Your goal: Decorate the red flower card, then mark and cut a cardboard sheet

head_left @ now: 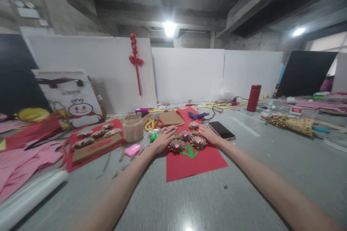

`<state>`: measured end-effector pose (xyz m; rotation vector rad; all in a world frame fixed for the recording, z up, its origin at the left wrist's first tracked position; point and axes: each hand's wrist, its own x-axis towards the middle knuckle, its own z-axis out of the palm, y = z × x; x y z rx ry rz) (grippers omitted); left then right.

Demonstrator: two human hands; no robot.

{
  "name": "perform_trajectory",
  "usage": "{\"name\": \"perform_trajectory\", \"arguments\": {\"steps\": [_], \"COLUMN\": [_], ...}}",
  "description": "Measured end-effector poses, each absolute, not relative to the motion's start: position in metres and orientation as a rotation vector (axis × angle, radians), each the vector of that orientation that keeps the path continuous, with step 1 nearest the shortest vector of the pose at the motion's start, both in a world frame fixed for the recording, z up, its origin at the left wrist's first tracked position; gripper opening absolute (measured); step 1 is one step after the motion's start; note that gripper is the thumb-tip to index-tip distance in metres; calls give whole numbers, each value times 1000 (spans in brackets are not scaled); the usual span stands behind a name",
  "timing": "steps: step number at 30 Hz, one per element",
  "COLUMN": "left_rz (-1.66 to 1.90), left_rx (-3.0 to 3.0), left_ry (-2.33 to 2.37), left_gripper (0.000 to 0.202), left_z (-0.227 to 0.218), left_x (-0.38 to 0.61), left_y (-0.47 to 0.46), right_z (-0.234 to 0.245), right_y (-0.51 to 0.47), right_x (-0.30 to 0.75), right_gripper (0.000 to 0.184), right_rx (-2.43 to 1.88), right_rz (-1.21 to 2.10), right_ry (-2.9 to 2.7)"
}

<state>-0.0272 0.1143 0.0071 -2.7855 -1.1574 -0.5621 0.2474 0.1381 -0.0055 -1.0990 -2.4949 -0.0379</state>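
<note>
In the head view a red paper sheet [200, 164] lies in front of me. Several brown layered flowers with pink centres, such as one paper flower [177, 145], sit on it above green stems [190, 150]. My left hand [165, 138] rests at the left edge of the sheet beside the flowers, fingers stretched forward. On the opposite edge, my right hand [208, 134] lies flat with its fingers apart, near the flowers and a black phone [221, 130]. Neither hand visibly holds anything.
Left of the sheet are a brown jar [132, 129], a pink packet [132, 150], scissors [154, 124] and another flower piece [97, 146]. A blue glue gun [197, 115] lies behind. To the right stand a red bottle [254, 98] and a wrapped bouquet [290, 123].
</note>
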Motion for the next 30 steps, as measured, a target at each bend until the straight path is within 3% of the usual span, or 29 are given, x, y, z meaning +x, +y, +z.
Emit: {"name": "perform_trajectory", "arguments": {"steps": [30], "left_rz": [-626], "left_rx": [-2837], "left_ry": [-1202], "left_gripper": [40], "left_z": [7], "left_x": [-29], "left_y": [115], "right_z": [-6], "right_y": [138], "right_x": [248], "right_gripper": [46], "right_rx": [-1018], "right_rz": [-51], "right_ry": [-2489]}}
